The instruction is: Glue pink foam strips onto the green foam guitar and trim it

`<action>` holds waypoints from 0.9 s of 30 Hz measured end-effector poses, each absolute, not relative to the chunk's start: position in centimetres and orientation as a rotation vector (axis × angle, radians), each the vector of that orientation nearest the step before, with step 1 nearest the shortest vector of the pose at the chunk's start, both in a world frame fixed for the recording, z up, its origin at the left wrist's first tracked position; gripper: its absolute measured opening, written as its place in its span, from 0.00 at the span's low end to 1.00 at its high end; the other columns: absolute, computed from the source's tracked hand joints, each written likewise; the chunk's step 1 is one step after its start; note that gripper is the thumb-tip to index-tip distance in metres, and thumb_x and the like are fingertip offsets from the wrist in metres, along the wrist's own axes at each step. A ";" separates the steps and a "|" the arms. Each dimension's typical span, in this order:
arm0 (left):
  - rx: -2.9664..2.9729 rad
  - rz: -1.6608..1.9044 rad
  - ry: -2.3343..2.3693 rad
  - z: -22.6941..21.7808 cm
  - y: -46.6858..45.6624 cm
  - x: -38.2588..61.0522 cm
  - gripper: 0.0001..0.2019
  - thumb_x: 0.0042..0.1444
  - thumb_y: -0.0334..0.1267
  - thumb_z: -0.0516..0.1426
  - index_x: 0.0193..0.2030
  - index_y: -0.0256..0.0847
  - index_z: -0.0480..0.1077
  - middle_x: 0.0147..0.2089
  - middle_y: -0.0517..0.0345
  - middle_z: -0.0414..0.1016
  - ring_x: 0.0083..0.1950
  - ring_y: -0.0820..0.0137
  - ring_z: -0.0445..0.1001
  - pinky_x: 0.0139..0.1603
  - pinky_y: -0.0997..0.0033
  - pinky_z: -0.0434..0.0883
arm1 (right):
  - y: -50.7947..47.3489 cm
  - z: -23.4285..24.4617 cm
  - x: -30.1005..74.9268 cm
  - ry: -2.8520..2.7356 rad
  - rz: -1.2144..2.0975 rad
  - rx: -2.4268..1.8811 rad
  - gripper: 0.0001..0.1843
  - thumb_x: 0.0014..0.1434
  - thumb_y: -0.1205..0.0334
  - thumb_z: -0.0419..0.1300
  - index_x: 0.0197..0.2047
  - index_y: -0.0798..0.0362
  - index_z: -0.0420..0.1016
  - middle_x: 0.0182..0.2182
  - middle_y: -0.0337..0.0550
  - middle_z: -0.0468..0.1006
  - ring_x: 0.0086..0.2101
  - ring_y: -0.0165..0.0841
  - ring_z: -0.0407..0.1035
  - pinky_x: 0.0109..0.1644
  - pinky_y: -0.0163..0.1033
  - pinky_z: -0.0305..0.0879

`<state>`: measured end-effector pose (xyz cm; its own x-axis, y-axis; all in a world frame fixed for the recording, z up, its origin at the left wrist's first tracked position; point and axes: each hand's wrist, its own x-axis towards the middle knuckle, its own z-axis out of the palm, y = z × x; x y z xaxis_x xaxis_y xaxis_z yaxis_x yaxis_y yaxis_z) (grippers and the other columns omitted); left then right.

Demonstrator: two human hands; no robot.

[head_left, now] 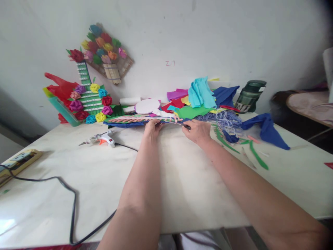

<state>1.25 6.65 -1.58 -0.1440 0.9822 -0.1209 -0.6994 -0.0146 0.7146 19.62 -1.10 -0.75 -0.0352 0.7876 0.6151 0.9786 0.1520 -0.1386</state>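
A long, flat craft piece lies toward the back of the table, green with pink and white strips and a dark blue edge. My left hand is closed on its front edge, the fingertips partly hidden. Just to the right, my right hand is closed around a black-handled tool. A thin metal blade seems to run from that handle leftward along the blue edge; whether it is scissors or a knife I cannot tell. Left of my hands, a white hot glue gun rests on its side.
Coloured paper, tangled lilac string and a dark green bottle stand or lie at the back right. A flower-covered green craft guitar leans at the left. A black cord loops near the power strip.
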 end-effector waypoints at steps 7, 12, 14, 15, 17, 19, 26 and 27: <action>0.414 1.566 0.804 -1.2 6.8 1.0 0.14 0.37 0.14 0.50 0.26 0.36 0.65 0.28 0.58 0.70 0.34 0.70 0.72 0.46 0.52 0.76 | -0.7 -1.1 20.6 -1.826 -0.362 -1.656 0.15 0.53 0.56 0.56 0.37 0.47 0.82 0.33 0.41 0.82 0.34 0.36 0.74 0.32 0.37 0.56; 0.366 1.546 0.818 -1.1 6.9 0.7 0.14 0.38 0.13 0.49 0.25 0.36 0.64 0.28 0.58 0.70 0.34 0.70 0.72 0.45 0.52 0.77 | -0.6 -1.2 21.0 -1.841 -0.360 -1.623 0.14 0.52 0.56 0.56 0.37 0.47 0.82 0.33 0.41 0.82 0.34 0.36 0.74 0.33 0.36 0.57; 0.363 1.543 0.818 -1.1 6.9 0.7 0.14 0.38 0.13 0.49 0.26 0.36 0.64 0.28 0.58 0.70 0.35 0.70 0.73 0.45 0.53 0.77 | -0.6 -1.3 21.1 -1.854 -0.383 -1.606 0.15 0.52 0.56 0.56 0.37 0.48 0.82 0.33 0.42 0.82 0.34 0.36 0.73 0.32 0.37 0.57; 0.363 1.544 0.819 -1.1 6.9 0.7 0.14 0.38 0.13 0.50 0.26 0.35 0.64 0.28 0.58 0.70 0.35 0.70 0.73 0.45 0.53 0.77 | -0.6 -1.4 21.1 -1.858 -0.397 -1.602 0.15 0.52 0.56 0.56 0.38 0.48 0.82 0.32 0.42 0.82 0.33 0.36 0.73 0.32 0.37 0.56; 0.365 1.546 0.823 -1.0 6.9 0.7 0.14 0.38 0.13 0.50 0.26 0.35 0.64 0.28 0.58 0.70 0.34 0.70 0.73 0.45 0.53 0.77 | -0.6 -1.5 21.1 -1.870 -0.424 -1.597 0.16 0.53 0.55 0.56 0.39 0.48 0.82 0.32 0.43 0.81 0.33 0.36 0.72 0.32 0.37 0.55; 0.366 1.548 0.827 -1.0 6.8 0.7 0.14 0.38 0.13 0.50 0.26 0.36 0.63 0.28 0.58 0.69 0.34 0.70 0.73 0.45 0.53 0.77 | -0.7 -1.5 21.0 -1.877 -0.446 -1.601 0.17 0.53 0.54 0.55 0.40 0.48 0.82 0.32 0.44 0.81 0.32 0.36 0.72 0.31 0.37 0.54; 0.390 1.557 0.808 -1.3 6.9 0.6 0.14 0.38 0.13 0.51 0.26 0.36 0.65 0.28 0.58 0.70 0.36 0.69 0.73 0.46 0.53 0.77 | -0.9 -1.1 20.7 -1.884 -0.468 -1.650 0.18 0.54 0.54 0.54 0.41 0.48 0.82 0.32 0.44 0.81 0.32 0.36 0.71 0.31 0.37 0.51; 0.390 1.560 0.806 -1.4 6.9 0.6 0.14 0.38 0.13 0.51 0.26 0.36 0.65 0.28 0.58 0.70 0.36 0.69 0.73 0.46 0.53 0.76 | -0.9 -1.1 20.7 -1.887 -0.469 -1.653 0.18 0.54 0.54 0.54 0.41 0.48 0.82 0.32 0.44 0.81 0.32 0.36 0.71 0.31 0.37 0.51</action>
